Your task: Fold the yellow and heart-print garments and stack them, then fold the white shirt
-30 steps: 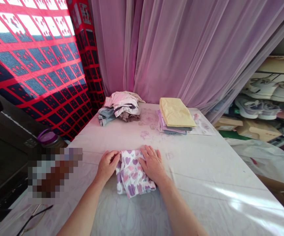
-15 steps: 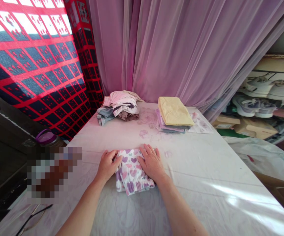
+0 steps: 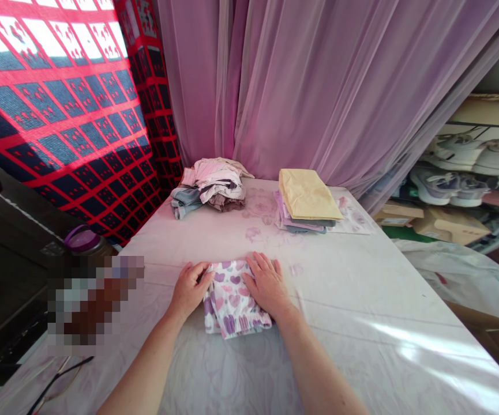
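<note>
White pants printed with purple and pink hearts lie folded into a small block on the table, their gathered elastic waistband facing me. At the left far corner my left hand is curled, thumb on top and fingers bent around the edge; the fingertips are partly hidden. My right hand rests flat on the right side of the pants, fingers stretched out and slightly spread.
A loose heap of clothes lies at the back left of the table. A folded stack topped by a yellow cloth sits back right. Glasses and a purple-lidded bottle are at left; shoes fill a rack at right.
</note>
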